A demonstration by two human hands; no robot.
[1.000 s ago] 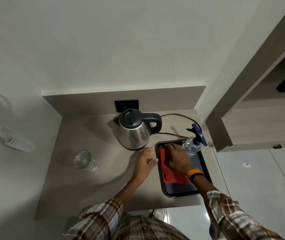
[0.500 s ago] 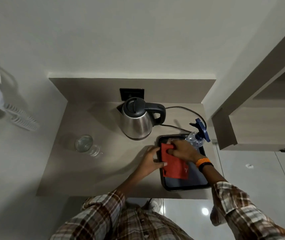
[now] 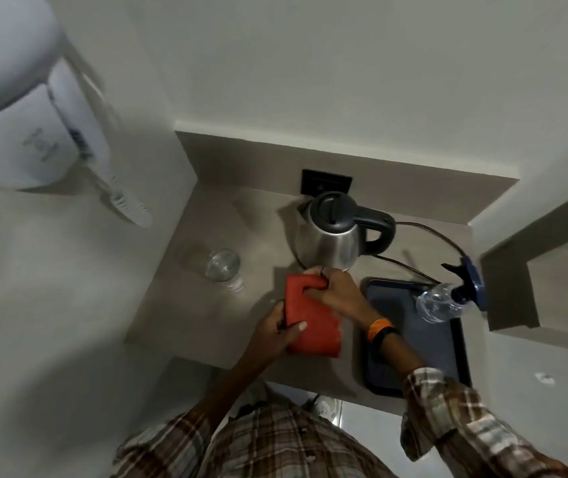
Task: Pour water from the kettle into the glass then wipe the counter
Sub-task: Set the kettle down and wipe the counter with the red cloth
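A red cloth (image 3: 305,322) is held by both hands just above the counter (image 3: 206,319), near its front edge. The left hand (image 3: 277,334) is at the cloth's 7 o'clock, and its fingers (image 3: 298,326) are clamped on the lower left edge, with the thumb lying on top. The right hand (image 3: 336,293) is at the cloth's 1 o'clock, and its fingers are clamped on a bunched top corner.

The wiping step looks to be in hand, with the cloth picked up but not yet pressed flat. Whether water is in the glass cannot be told, so the pouring step cannot be judged as done.

At 3 o'clock from the cloth, a dark tray (image 3: 413,346) is set on the counter. A spray bottle (image 3: 443,303) with a blue head is lying at the tray's far right corner. At 10 o'clock from the cloth, the glass (image 3: 223,269) is standing upright, apart from the cloth. At 12 o'clock, the steel kettle (image 3: 330,243) is standing with its lid shut, just behind the right hand.

Next, the cloth would need to be laid flat and pushed across the bare counter. Care would be needed near the glass, which could be knocked over.
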